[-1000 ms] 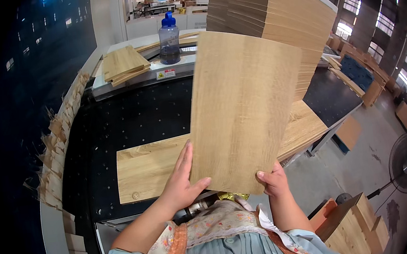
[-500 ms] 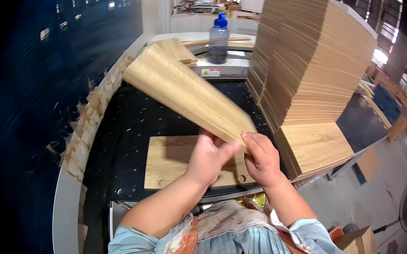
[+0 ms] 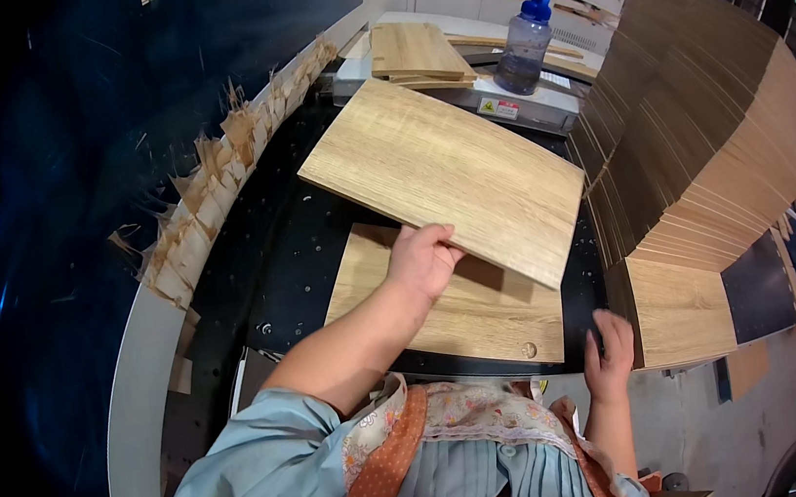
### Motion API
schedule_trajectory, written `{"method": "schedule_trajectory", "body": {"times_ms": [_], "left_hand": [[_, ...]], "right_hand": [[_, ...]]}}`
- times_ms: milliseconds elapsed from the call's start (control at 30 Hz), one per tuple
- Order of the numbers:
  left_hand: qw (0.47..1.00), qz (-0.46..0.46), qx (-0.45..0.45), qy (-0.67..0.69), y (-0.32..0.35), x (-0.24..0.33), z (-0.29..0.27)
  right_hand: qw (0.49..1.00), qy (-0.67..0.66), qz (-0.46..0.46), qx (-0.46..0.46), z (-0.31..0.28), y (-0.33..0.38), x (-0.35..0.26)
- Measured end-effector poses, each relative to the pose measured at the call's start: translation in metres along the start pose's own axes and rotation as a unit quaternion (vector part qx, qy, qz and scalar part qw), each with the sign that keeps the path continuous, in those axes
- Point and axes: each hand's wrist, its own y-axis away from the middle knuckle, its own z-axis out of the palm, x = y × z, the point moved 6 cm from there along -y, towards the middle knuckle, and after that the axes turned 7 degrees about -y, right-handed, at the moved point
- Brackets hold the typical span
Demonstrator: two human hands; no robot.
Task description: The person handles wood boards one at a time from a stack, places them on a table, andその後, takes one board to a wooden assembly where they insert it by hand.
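My left hand point(image 3: 422, 263) grips the near long edge of a light wood-grain board point(image 3: 458, 168), thumb on top and fingers underneath. The board is held tilted above the black table. Beneath it lies a second wood-grain board point(image 3: 486, 327), flat, with a small round hole near its front right corner and partly hidden by the raised board and my arm. My right hand point(image 3: 611, 350) is off the board, fingers apart and holding nothing. It hovers at the table's front edge, between the lower board and the tall stack of boards point(image 3: 690, 137).
At the back, a few boards point(image 3: 420, 53) lie on a white ledge beside a clear bottle with a blue cap point(image 3: 524, 43). Torn brown tape scraps point(image 3: 239, 149) line the left panel's edge. The black tabletop point(image 3: 277, 262) is speckled. One board point(image 3: 682, 309) juts out below the stack.
The upper board has turned from a steep slant to show its broad face. My right hand has let go of it and moved right and down; my left hand keeps its grip.
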Motion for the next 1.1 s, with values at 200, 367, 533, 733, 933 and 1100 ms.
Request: {"method": "schedule_trajectory", "body": {"times_ms": [200, 367, 533, 733, 933, 1100], "left_hand": [[0.989, -0.055, 0.097, 0.095, -0.061, 0.006, -0.062], [0.976, -0.07, 0.191, 0.082, -0.086, 0.017, -0.079], [0.972, -0.067, 0.203, 0.095, -0.125, 0.025, -0.091], [0.971, -0.053, 0.225, 0.063, -0.163, 0.034, -0.107], [0.945, -0.193, 0.207, -0.161, -0.139, 0.051, -0.076], [0.872, -0.125, -0.075, -0.467, -0.094, 0.05, -0.023]], "right_hand": [[0.994, 0.018, 0.107, 0.013, 0.015, 0.061, 0.043], [0.991, 0.066, 0.107, 0.044, 0.027, 0.067, 0.052], [0.99, 0.091, 0.099, 0.033, 0.027, 0.066, 0.047], [0.987, 0.104, 0.121, 0.014, 0.028, 0.059, 0.044], [0.977, 0.106, 0.183, 0.005, 0.031, 0.051, 0.046], [0.96, 0.027, 0.276, 0.046, 0.031, 0.046, 0.057]]}}
